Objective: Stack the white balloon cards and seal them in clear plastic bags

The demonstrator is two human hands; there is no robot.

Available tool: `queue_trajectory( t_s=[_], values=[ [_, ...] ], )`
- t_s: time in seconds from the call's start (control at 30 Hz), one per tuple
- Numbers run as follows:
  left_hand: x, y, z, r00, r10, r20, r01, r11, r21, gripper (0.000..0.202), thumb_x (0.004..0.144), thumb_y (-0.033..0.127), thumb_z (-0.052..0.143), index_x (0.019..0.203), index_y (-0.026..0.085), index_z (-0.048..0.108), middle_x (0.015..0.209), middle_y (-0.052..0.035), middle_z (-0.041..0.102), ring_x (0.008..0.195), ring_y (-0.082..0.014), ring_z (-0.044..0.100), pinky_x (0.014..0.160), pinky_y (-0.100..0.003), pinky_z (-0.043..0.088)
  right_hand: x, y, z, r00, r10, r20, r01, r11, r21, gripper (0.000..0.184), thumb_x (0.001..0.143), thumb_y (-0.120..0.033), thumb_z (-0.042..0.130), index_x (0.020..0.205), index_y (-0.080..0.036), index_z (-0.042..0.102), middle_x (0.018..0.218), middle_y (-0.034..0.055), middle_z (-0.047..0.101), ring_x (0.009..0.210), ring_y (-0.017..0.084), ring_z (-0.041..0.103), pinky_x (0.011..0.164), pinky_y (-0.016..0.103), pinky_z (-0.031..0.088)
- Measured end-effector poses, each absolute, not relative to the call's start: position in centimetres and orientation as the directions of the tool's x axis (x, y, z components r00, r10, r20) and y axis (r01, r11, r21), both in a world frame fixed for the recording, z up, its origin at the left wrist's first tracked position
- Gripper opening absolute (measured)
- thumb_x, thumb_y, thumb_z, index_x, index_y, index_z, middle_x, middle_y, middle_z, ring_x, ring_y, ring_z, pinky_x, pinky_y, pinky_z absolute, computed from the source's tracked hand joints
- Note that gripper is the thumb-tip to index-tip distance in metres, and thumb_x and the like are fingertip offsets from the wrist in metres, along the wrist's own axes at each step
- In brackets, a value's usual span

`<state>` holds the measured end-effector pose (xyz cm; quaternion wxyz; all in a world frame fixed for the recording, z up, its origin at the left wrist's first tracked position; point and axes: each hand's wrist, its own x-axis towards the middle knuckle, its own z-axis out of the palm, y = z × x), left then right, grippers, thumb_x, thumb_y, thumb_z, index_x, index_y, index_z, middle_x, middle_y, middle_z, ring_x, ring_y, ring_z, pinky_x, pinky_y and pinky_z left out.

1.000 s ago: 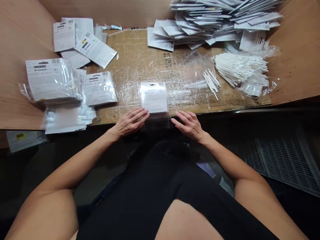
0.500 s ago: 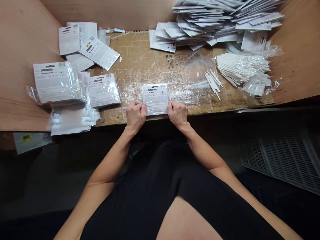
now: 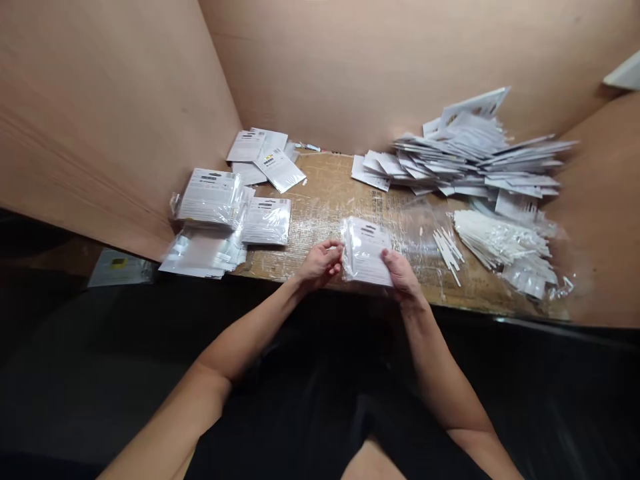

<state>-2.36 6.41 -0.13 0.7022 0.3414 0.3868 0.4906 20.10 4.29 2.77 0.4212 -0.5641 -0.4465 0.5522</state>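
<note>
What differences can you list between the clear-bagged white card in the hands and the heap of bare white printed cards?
The clear-bagged white card is single, lifted by the left hand and right hand; the heap of bare white printed cards is many, lying loose. Both are white and printed.

Your worn, cardboard-topped workbench (image 3: 320,207) bore a fanned heap of printed cards (image 3: 465,160) at right, with a bundle of white sticks (image 3: 500,240) just before it. A few loose sticks (image 3: 449,252) lay beside a clear plastic bag (image 3: 420,223), while sealed plastic packets (image 3: 210,199) sat stacked at left, more cards (image 3: 260,150) behind them.
</note>
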Motion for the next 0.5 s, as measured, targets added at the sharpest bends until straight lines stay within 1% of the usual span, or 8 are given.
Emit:
queue_trajectory(
  t_s=[0.07,0.13,0.17,0.23,0.3,0.37,0.43,0.5],
  values=[
    [-0.9,9.5,0.9,0.247,0.963,-0.110,-0.307,0.186,0.933,0.048,0.077,0.059,0.093,0.081,0.022,0.062,0.066,0.0008,0.062,0.054,-0.0132,0.057,0.050,-0.025,0.044,19.9,7.4,4.9,0.055,0.996,-0.067,0.050,-0.070,-0.996,0.077,0.080,-0.088,0.075,0.121,-0.023,0.066,0.116,0.0153,0.081,0.109,0.037,0.079,0.089,0.052,0.068],
    [0.2,11.8,2.1,0.310,0.951,0.010,-0.090,0.019,0.996,0.037,0.077,0.043,0.094,0.073,0.023,0.062,0.070,-0.0025,0.066,0.069,-0.0198,0.067,0.063,-0.030,0.055,18.3,12.0,7.1,0.084,0.990,0.115,0.197,0.096,-0.976,0.070,0.085,-0.080,0.076,0.122,-0.022,0.064,0.122,0.0162,0.079,0.111,0.034,0.077,0.094,0.049,0.067],
    [0.6,12.4,2.7,0.366,0.929,0.061,-0.003,-0.065,0.998,0.032,0.076,0.037,0.093,0.073,0.024,0.064,0.073,-0.0039,0.069,0.076,-0.0229,0.071,0.069,-0.033,0.058,17.1,14.6,8.1,0.061,0.984,0.166,0.288,0.142,-0.947,0.066,0.087,-0.075,0.076,0.121,-0.021,0.063,0.122,0.0162,0.079,0.112,0.032,0.076,0.095,0.047,0.066],
    [0.7,12.5,3.6,0.470,0.872,0.135,0.073,-0.191,0.979,0.020,0.080,0.035,0.089,0.080,0.027,0.071,0.083,-0.0054,0.076,0.088,-0.0268,0.076,0.076,-0.037,0.060,14.1,19.9,9.5,-0.025,0.988,0.154,0.459,0.149,-0.876,0.057,0.088,-0.068,0.076,0.116,-0.019,0.064,0.113,0.0140,0.079,0.106,0.030,0.074,0.089,0.042,0.065],
    [0.1,12.0,3.8,0.530,0.823,0.202,0.075,-0.283,0.956,0.010,0.087,0.038,0.083,0.092,0.031,0.076,0.096,-0.0059,0.080,0.095,-0.0274,0.078,0.078,-0.038,0.061,11.3,24.7,10.2,-0.101,0.993,0.057,0.626,0.108,-0.772,0.043,0.095,-0.060,0.071,0.105,-0.018,0.065,0.100,0.0108,0.079,0.095,0.028,0.073,0.080,0.037,0.062],
    [-0.4,12.0,3.7,0.585,0.768,0.261,0.087,-0.379,0.921,0.009,0.091,0.036,0.077,0.099,0.034,0.079,0.104,-0.0071,0.082,0.099,-0.0269,0.079,0.078,-0.038,0.060,9.3,28.8,10.4,-0.114,0.993,-0.020,0.771,0.076,-0.633,0.037,0.102,-0.053,0.064,0.098,-0.017,0.066,0.095,0.0117,0.079,0.091,0.027,0.073,0.079,0.036,0.060],
    [-0.3,12.9,3.3,0.633,0.721,0.281,0.109,-0.442,0.890,0.005,0.089,0.031,0.076,0.094,0.032,0.079,0.100,-0.0087,0.082,0.097,-0.0285,0.079,0.079,-0.040,0.060,7.8,31.9,10.4,-0.068,0.998,0.012,0.878,0.066,-0.473,0.035,0.103,-0.049,0.065,0.105,-0.015,0.067,0.108,0.0189,0.080,0.102,0.032,0.074,0.090,0.041,0.058],
    [0.4,14.4,2.8,0.687,0.671,0.277,0.138,-0.495,0.858,0.006,0.084,0.025,0.078,0.083,0.030,0.077,0.089,-0.0095,0.081,0.094,-0.0319,0.080,0.080,-0.043,0.060,5.8,34.4,10.3,-0.064,0.991,0.122,0.948,0.098,-0.304,0.039,0.102,-0.047,0.069,0.119,-0.012,0.067,0.132,0.0280,0.075,0.123,0.038,0.070,0.106,0.051,0.053]
  ],
)
